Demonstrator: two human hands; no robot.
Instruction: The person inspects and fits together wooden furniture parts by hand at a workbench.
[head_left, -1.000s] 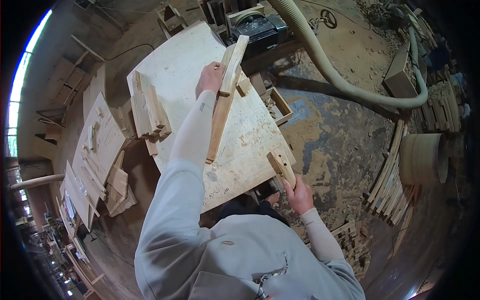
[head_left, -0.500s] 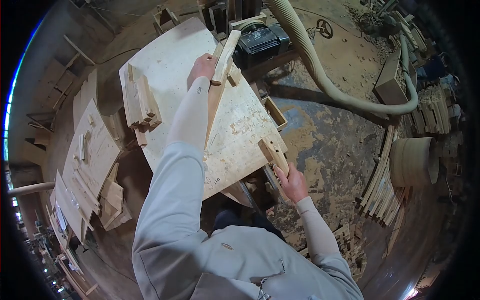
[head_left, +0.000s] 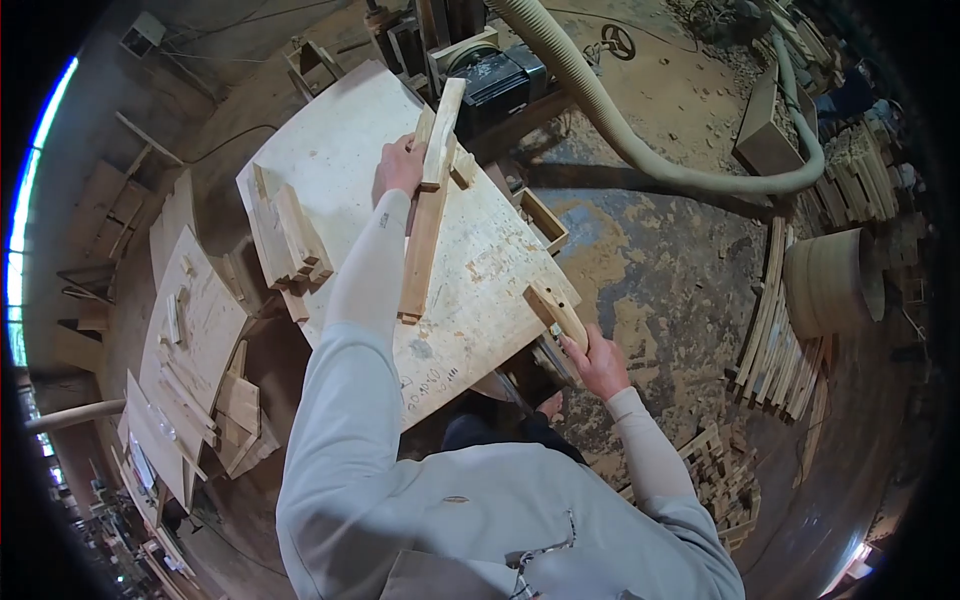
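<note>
At the upper middle of the table (head_left: 490, 262), my left hand (head_left: 400, 166) is closed on a wooden piece beside a pale upright-looking block (head_left: 443, 130). A long wooden bar (head_left: 424, 255) runs from under that block toward me. My right hand (head_left: 602, 364), at the table's near right corner, grips the lower end of a short wooden piece (head_left: 558, 312) with dark holes in its top end. Its fingers wrap round the wood. Several stacked wooden pieces (head_left: 290, 235) lie on the table's left side.
A black motor (head_left: 500, 78) stands beyond the table, with a thick ribbed hose (head_left: 640, 160) curving to the right. A small open wooden box (head_left: 541, 222) is at the table's right edge. Wooden strips (head_left: 772, 330) and a round drum (head_left: 830, 280) stand farther right.
The view has shifted slightly. The long bar beneath my left hand now shows its broad face and near end on the table. My right hand still holds the holed piece.
</note>
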